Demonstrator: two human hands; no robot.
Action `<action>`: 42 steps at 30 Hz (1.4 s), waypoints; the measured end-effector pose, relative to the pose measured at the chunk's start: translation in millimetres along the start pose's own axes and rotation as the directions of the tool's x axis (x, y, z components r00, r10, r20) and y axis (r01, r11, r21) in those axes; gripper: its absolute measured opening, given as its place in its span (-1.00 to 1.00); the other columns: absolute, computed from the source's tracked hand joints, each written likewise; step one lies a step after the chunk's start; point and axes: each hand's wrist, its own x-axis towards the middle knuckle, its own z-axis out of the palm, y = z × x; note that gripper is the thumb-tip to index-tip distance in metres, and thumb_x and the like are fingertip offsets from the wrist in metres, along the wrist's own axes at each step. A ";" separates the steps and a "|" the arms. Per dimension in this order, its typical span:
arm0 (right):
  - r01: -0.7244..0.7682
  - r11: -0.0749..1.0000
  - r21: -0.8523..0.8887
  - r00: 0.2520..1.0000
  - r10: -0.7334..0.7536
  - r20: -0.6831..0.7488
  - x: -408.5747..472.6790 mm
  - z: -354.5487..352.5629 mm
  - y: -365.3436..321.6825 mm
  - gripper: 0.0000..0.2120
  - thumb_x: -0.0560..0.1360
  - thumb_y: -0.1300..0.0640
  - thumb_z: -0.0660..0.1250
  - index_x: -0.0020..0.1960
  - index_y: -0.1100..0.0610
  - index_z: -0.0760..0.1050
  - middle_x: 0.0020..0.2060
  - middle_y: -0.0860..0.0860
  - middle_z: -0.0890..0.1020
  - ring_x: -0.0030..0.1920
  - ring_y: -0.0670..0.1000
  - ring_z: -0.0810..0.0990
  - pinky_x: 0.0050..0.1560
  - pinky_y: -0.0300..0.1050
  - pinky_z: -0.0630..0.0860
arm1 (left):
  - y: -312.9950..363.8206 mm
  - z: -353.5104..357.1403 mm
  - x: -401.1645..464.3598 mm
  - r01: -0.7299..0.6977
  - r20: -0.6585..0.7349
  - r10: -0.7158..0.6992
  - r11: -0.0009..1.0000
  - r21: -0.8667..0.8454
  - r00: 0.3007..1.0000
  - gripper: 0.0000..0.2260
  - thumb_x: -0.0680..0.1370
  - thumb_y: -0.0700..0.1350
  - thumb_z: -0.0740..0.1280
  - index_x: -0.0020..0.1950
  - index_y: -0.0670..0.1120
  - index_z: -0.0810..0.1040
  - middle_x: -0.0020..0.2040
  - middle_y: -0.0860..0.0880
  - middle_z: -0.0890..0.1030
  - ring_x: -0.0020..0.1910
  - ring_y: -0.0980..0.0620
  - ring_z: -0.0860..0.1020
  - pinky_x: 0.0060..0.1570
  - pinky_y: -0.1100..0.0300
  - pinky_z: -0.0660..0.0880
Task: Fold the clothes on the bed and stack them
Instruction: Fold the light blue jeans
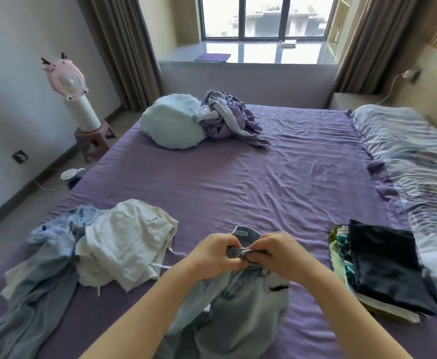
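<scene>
A pair of light blue jeans (240, 307) hangs in front of me over the purple bed sheet (251, 182). My left hand (212, 252) and my right hand (282, 255) both pinch its waistband at the front closure, close together. To the left lies a loose heap with a white garment (126, 244) and blue-grey clothes (44, 270). On the right stands a stack of folded clothes (383, 270) with a dark navy piece on top.
A pale blue pillow (171, 123) and a crumpled lilac bundle (227, 115) lie at the far side of the bed. A striped quilt (414, 164) runs along the right edge. A pink fan (67, 81) stands on a stool (93, 141) at the left wall.
</scene>
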 end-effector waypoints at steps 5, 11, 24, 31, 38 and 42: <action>-0.086 0.974 0.208 0.995 0.072 0.072 -1.1 -15.6 -16.1 -0.89 0.51 0.07 0.36 -0.03 0.07 0.64 -0.19 -0.02 0.60 -0.22 -0.07 0.51 -0.11 -0.11 0.47 | 11.2 -23.1 -14.9 0.054 0.110 -0.038 0.988 -0.148 0.993 -0.89 0.40 -0.11 0.48 -0.12 -0.02 0.61 -0.32 0.12 0.49 -0.35 0.21 0.41 -0.30 0.33 0.33; 0.103 0.988 -0.118 0.981 -0.121 -0.150 4.7 -12.1 -37.6 -0.78 0.58 0.04 0.23 0.09 0.08 0.60 -0.04 -0.04 0.61 0.01 -0.02 0.52 0.15 -0.17 0.30 | 21.0 -54.3 -18.8 0.073 0.155 -0.052 0.988 -0.137 0.987 -0.89 0.40 -0.13 0.48 -0.13 -0.07 0.59 -0.31 0.07 0.46 -0.30 0.11 0.40 -0.24 0.20 0.33; 0.071 0.983 0.169 0.965 -0.026 -0.259 -4.4 -17.8 -61.4 -0.86 0.52 0.22 0.35 0.02 0.27 0.59 -0.16 -0.04 0.51 -0.14 -0.04 0.46 -0.08 -0.23 0.39 | 14.7 -73.5 -27.6 -0.016 0.160 0.075 0.939 -0.343 0.984 -0.84 0.37 -0.24 0.49 -0.18 0.01 0.63 -0.29 0.06 0.55 -0.27 0.13 0.49 -0.21 0.24 0.42; -0.109 0.993 -0.050 0.992 0.112 0.052 -18.1 4.2 -36.7 -0.49 0.40 -0.11 0.45 0.29 0.00 0.45 0.30 -0.24 0.40 0.38 -0.23 0.17 0.39 -0.19 0.13 | -6.7 -82.3 -43.1 -0.296 0.206 0.287 0.955 0.014 0.936 -0.83 0.45 -0.13 0.48 0.01 -0.06 0.58 -0.25 0.19 0.51 -0.33 0.31 0.44 -0.26 0.44 0.35; -0.236 0.968 0.089 0.963 0.246 -0.113 -14.3 14.7 -33.3 -0.70 0.40 0.08 0.48 -0.24 0.01 0.33 -0.22 -0.09 0.39 -0.19 -0.05 0.38 -0.19 -0.28 0.31 | -61.9 -88.1 -52.2 -0.184 0.332 -0.023 0.795 0.578 0.943 -0.65 0.46 0.08 0.42 0.07 -0.08 0.40 -0.05 -0.02 0.51 -0.07 -0.03 0.47 -0.18 0.16 0.32; -0.375 0.888 0.268 0.888 0.427 -0.173 -21.0 4.4 -30.7 -0.64 0.41 0.18 0.47 -0.31 0.00 0.27 -0.40 -0.11 0.37 -0.37 -0.15 0.31 -0.33 -0.27 0.27 | -102.1 -95.7 -56.3 -0.202 0.266 -0.040 0.546 0.813 0.963 -0.77 0.43 0.00 0.39 0.02 -0.07 0.55 0.03 -0.06 0.60 0.15 -0.10 0.47 0.11 0.14 0.29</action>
